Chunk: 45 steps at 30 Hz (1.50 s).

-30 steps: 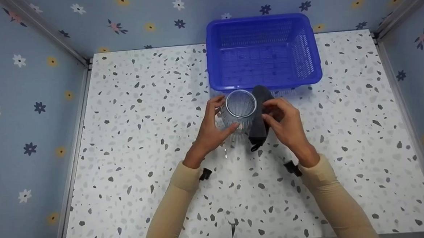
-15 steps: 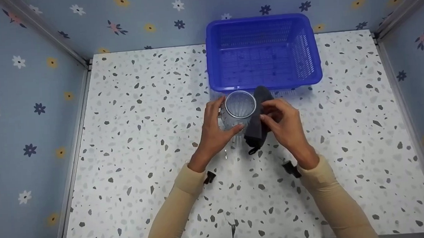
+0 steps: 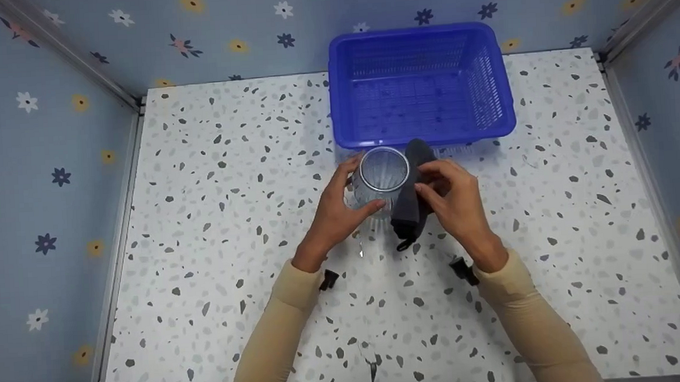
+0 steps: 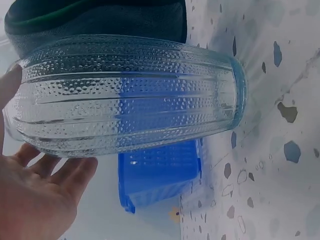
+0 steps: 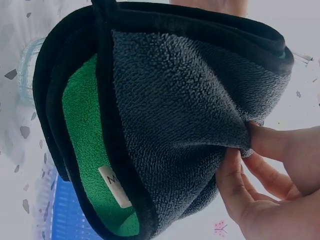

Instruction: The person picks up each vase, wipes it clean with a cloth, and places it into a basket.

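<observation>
My left hand (image 3: 335,217) curls round the upper part of a clear glass vase (image 4: 150,95), thumb on the near side and fingers on the far left side. Ribs and small dimples cover the glass, and its round mouth faces up in the head view. In the right wrist view, my right hand (image 5: 272,185) pinches a fold of a dark grey cloth (image 5: 175,95) between thumb and fingers. The cloth is folded over, with black edging, a green inner side and a white label (image 5: 115,186). It hangs right beside the vase, on its right.
A blue plastic basket (image 3: 366,142) with slotted walls stands at the back of the speckled table (image 3: 229,191), just beyond the vase and cloth. Flowered blue panels (image 3: 56,217) enclose the left, back and right sides.
The cloth's lower end has shifted slightly left and nearer the person, with the right hand still pinching it. The left hand and vase have barely moved.
</observation>
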### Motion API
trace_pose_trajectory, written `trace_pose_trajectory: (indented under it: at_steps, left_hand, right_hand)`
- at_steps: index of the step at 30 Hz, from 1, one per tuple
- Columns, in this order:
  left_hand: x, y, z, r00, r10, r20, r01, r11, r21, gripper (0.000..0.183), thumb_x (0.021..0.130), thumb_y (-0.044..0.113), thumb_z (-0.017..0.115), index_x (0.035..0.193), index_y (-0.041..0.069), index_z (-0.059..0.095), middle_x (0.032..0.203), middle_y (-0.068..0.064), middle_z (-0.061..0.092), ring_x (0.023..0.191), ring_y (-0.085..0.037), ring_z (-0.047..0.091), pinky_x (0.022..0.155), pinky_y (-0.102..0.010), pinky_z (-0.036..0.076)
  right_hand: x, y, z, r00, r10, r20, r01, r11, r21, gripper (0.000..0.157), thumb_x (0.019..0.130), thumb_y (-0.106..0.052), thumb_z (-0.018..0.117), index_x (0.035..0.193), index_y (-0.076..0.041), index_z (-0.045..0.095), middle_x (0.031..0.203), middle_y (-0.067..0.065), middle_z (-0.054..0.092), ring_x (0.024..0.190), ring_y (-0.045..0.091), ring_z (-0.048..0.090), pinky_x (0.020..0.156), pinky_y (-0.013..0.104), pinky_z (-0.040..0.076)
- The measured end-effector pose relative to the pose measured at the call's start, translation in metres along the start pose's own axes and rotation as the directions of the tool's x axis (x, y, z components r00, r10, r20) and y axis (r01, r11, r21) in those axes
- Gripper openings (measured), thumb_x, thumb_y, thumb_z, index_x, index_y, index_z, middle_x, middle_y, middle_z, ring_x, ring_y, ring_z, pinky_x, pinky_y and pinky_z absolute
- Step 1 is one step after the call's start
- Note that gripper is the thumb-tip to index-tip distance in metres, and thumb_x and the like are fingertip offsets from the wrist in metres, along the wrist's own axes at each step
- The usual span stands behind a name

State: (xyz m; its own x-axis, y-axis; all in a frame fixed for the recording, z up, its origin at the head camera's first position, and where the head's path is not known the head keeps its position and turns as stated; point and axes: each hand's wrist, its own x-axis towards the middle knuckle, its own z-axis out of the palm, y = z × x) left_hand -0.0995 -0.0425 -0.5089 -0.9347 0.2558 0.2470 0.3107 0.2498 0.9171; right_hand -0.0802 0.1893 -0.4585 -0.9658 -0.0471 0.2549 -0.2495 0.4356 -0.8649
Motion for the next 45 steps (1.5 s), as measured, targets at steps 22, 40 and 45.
trace_pose_trajectory:
  at_steps: [22, 40, 45]
  left_hand:
    - [-0.008, 0.010, 0.011, 0.995, -0.024, -0.092, 0.031, 0.997, 0.072, 0.085, 0.083, 0.030, 0.093, 0.153, 0.006, 0.051, 0.155, -0.011, 0.053, 0.143, -0.025, 0.051, 0.110, -0.039, 0.050]
    - [-0.006, 0.007, 0.008, 0.996, -0.035, -0.078, 0.041, 0.996, 0.074, 0.084, 0.081, 0.033, 0.094, 0.150, 0.009, 0.054, 0.152, -0.006, 0.055, 0.139, -0.019, 0.054, 0.104, -0.036, 0.054]
    - [-0.004, 0.008, 0.007, 0.997, -0.026, -0.078, 0.032, 0.997, 0.071, 0.085, 0.080, 0.032, 0.095, 0.151, 0.009, 0.054, 0.152, -0.006, 0.055, 0.138, -0.020, 0.055, 0.104, -0.038, 0.054]
  right_hand:
    - [0.002, -0.003, -0.005, 0.999, -0.043, 0.019, 0.043, 0.998, -0.035, 0.016, 0.089, 0.010, 0.078, 0.105, 0.009, 0.073, 0.099, 0.019, 0.072, 0.088, 0.028, 0.073, 0.075, 0.013, 0.054]
    - [0.000, -0.002, 0.000, 0.997, -0.079, -0.017, 0.077, 0.991, -0.113, 0.014, 0.088, 0.015, 0.075, 0.099, 0.007, 0.075, 0.097, 0.018, 0.074, 0.087, 0.028, 0.073, 0.078, 0.016, 0.054]
    - [-0.002, 0.004, 0.001, 0.997, -0.074, -0.012, 0.073, 0.991, -0.110, 0.014, 0.089, 0.016, 0.074, 0.100, 0.008, 0.074, 0.096, 0.018, 0.073, 0.087, 0.029, 0.073, 0.078, 0.016, 0.055]
